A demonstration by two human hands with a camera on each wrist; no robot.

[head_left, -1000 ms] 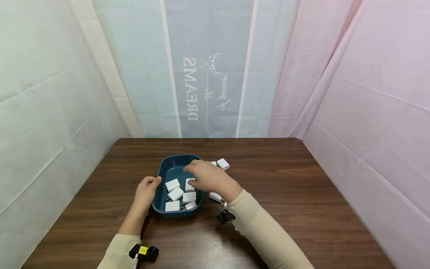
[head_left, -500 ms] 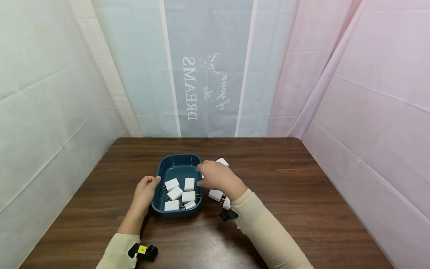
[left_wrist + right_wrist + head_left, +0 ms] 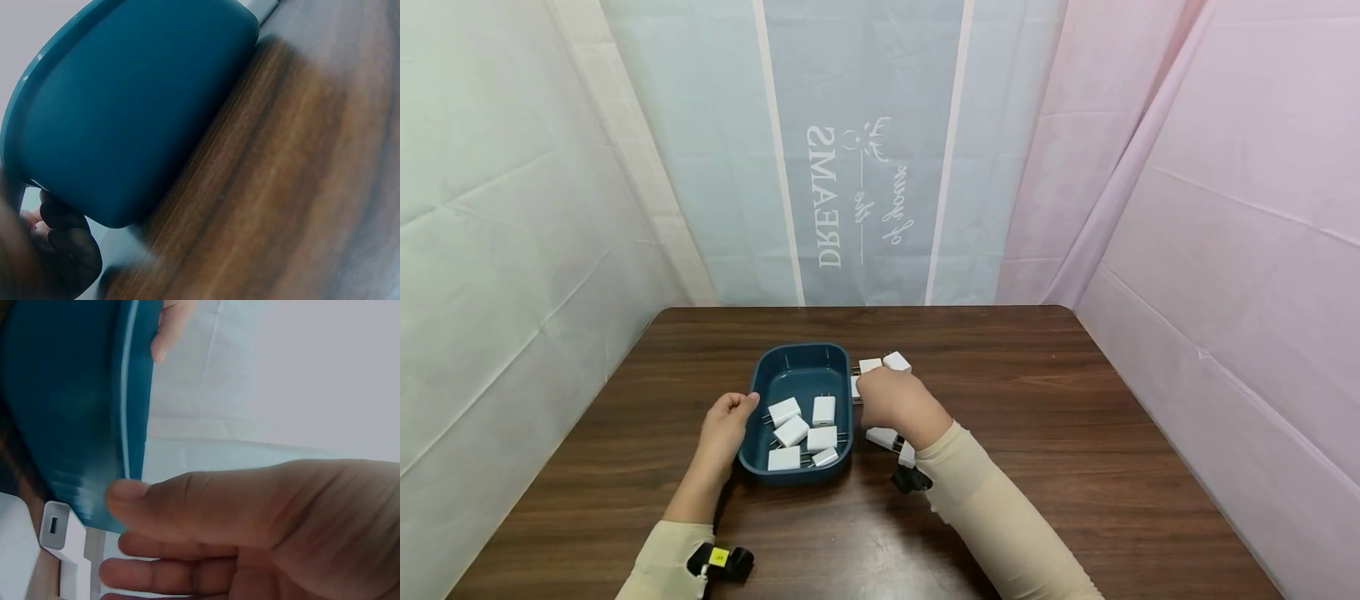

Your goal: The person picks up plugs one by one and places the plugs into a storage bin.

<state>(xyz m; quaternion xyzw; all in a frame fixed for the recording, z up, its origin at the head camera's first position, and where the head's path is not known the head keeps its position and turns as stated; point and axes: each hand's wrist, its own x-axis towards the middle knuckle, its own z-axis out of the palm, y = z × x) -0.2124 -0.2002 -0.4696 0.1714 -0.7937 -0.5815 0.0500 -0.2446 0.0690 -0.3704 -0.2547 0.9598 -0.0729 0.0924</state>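
Observation:
A dark blue plastic tray (image 3: 801, 385) stands on the table, and my left hand (image 3: 727, 425) pinches its left rim between thumb and fingers. Several white charger plugs (image 3: 792, 432) with metal prongs lie in its near half. Just outside the tray's right wall, my right hand (image 3: 901, 407) hovers over other white chargers (image 3: 870, 365). In the right wrist view its thumb and fingers (image 3: 181, 575) are loosely extended with nothing between them. A white charger (image 3: 56, 528) with a USB port lies below that thumb. The right hand partly hides the chargers under it in the head view.
One white charger (image 3: 897, 362) lies behind the right hand. Closer to me, two more, including a charger (image 3: 882, 437), lie by the right wrist. The brown wooden table (image 3: 1030, 450) is enclosed by hanging cloth (image 3: 880, 167) at the back and sides.
The right hand has moved from over the tray, across its right wall, to the chargers beside it. A charger near its fingers now lies upright inside the tray. The left hand stays at the rim.

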